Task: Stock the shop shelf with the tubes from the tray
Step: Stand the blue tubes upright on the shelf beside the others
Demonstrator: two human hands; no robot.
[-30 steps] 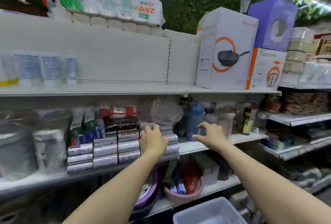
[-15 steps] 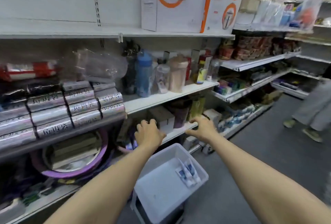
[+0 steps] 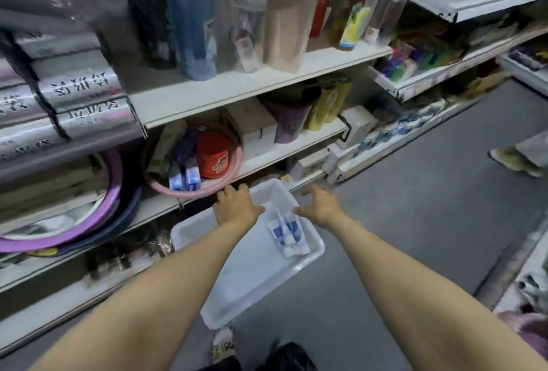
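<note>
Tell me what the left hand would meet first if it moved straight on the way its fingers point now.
Probably the pink basin on the low shelf: the left hand, open above the far corner of the tray, points at its rim. Depth is unclear; it might pass lower, under that shelf.

Both bare arms reach forward and down, left grip [image 3: 237, 207] and right grip [image 3: 318, 207] palm-down, fingers relaxed, holding nothing.

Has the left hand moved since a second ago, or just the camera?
Yes: the left hand dropped from the silver boxes down over the white tray.
</note>
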